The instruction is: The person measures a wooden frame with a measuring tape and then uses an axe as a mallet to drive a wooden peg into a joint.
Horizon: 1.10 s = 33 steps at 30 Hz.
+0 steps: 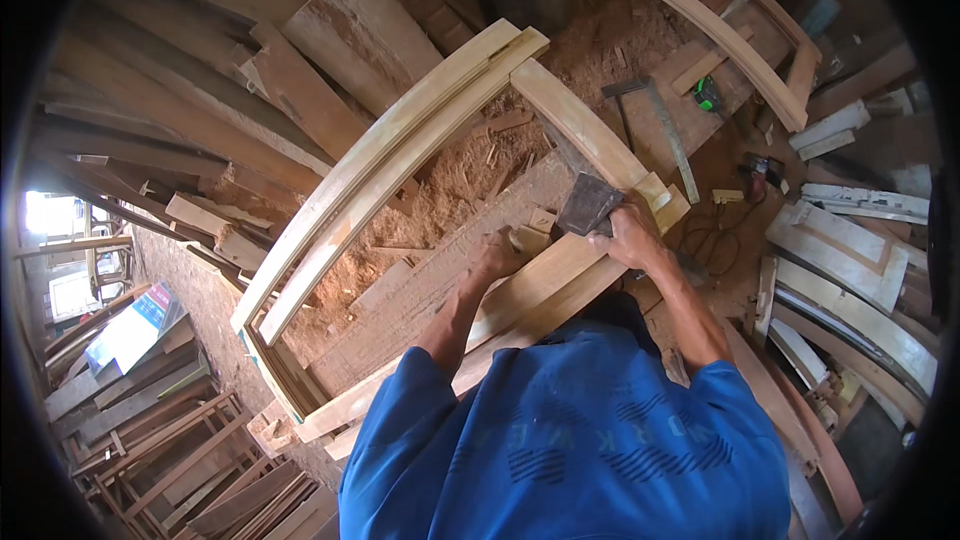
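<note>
A large wooden frame [400,130] with curved rails and a straight end piece lies across the workspace in front of me. My right hand [634,232] is closed on a dark, flat, squarish tool [588,204], over the near rail [560,275] close to the frame's right corner. Its handle is hidden by the fingers. To the left of that tool, my left hand [499,255] is closed at the inner edge of the same rail. What its fingers hold, if anything, cannot be made out. A small pale wood piece [542,220] shows just beyond it.
Wood shavings [450,190] and a plank [410,290] lie inside the frame. Beyond its right end are a metal square [672,140], a green tape measure [707,93] and a smaller frame [740,40]. Boards [180,70] crowd the far left; more timber [850,310] lies right.
</note>
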{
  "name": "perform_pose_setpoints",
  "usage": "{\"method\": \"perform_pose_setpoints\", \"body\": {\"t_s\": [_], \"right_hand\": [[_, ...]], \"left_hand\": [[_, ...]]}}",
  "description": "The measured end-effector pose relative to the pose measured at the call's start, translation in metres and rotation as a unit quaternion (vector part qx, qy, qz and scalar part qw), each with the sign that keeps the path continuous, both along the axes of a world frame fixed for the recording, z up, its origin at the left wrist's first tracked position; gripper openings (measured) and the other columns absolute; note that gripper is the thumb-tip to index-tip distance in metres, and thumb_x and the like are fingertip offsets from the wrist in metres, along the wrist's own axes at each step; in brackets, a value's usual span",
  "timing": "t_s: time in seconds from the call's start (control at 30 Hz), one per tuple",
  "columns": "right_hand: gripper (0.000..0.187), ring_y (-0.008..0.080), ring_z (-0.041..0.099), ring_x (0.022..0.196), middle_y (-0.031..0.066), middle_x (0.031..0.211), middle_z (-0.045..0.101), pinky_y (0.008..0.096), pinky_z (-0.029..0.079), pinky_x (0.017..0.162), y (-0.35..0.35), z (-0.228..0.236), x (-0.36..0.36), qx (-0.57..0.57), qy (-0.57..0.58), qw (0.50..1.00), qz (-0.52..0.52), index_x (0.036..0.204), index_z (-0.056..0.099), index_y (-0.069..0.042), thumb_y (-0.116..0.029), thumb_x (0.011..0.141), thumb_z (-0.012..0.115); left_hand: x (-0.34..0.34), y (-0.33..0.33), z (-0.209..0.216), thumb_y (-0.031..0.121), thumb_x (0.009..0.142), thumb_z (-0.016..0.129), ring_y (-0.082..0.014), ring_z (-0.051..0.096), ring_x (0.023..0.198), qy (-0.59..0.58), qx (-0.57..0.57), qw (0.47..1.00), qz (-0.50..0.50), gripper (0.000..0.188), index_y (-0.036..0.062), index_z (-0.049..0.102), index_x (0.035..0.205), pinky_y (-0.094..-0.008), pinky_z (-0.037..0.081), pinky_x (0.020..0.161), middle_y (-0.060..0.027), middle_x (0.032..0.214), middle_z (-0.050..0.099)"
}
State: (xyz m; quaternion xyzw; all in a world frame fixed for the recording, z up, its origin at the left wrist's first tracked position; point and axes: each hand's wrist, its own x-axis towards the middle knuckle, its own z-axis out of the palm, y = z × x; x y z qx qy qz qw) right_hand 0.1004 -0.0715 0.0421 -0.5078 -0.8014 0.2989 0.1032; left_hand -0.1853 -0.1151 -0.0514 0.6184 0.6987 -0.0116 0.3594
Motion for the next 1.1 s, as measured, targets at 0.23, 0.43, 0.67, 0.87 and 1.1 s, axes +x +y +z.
{"method": "perform_pose_setpoints", "body": {"t_s": [0.23,0.43,0.67,0.87,1.1], "right_hand": [[0.04,0.0418,0.058,0.114,0.024,0.111,0.071,0.0474,0.042,0.104,0.001,-0.014,0.005,-0.053,-0.022,0.998,-0.028,0.106,0.073,-0.002,-0.024,0.074,0.081],[0.041,0.0426,0.06,0.111,0.0238,0.112,0.071,0.0479,0.041,0.105,0.002,-0.003,-0.003,-0.047,0.016,0.999,-0.014,0.107,0.073,-0.002,-0.026,0.074,0.08],[0.04,0.0406,0.061,0.111,0.0207,0.112,0.072,0.0472,0.039,0.108,0.0,0.0,-0.002,-0.007,0.017,1.0,-0.015,0.109,0.073,-0.006,-0.026,0.074,0.079],[0.039,0.0409,0.062,0.108,0.0209,0.107,0.073,0.0475,0.042,0.105,0.004,-0.007,-0.001,0.02,0.013,1.0,0.018,0.106,0.073,-0.006,-0.026,0.072,0.079],[0.039,0.0412,0.063,0.105,0.0219,0.104,0.073,0.0468,0.041,0.106,0.004,-0.002,-0.001,0.018,-0.01,1.0,0.006,0.106,0.074,-0.007,-0.026,0.073,0.08]], "left_hand": [[0.021,0.029,0.042,0.057,0.084,0.064,-0.0417,0.07,0.101,-0.003,-0.007,1.0,-0.028,0.071,0.0015,0.061,0.128,-0.0476,0.056,0.085,-0.03,0.105,0.071],[0.032,0.034,0.038,0.063,0.091,0.05,-0.0454,0.069,0.102,0.041,-0.046,0.998,-0.02,0.078,-0.0048,0.057,0.128,-0.0502,0.055,0.087,-0.0326,0.109,0.069],[0.032,0.051,0.036,0.056,0.088,0.057,-0.0444,0.07,0.099,-0.036,-0.008,0.989,-0.142,0.07,-0.0037,0.058,0.124,-0.0507,0.056,0.087,-0.0327,0.103,0.069],[0.007,0.084,0.024,0.053,0.077,0.07,-0.0398,0.069,0.105,0.074,0.029,0.99,-0.12,0.067,0.0008,0.061,0.119,-0.05,0.055,0.093,-0.0252,0.111,0.07],[-0.004,0.048,0.049,0.047,0.073,0.077,-0.0423,0.067,0.106,0.014,-0.001,0.981,-0.195,0.07,0.0021,0.058,0.123,-0.05,0.051,0.097,-0.0262,0.114,0.068]]}}
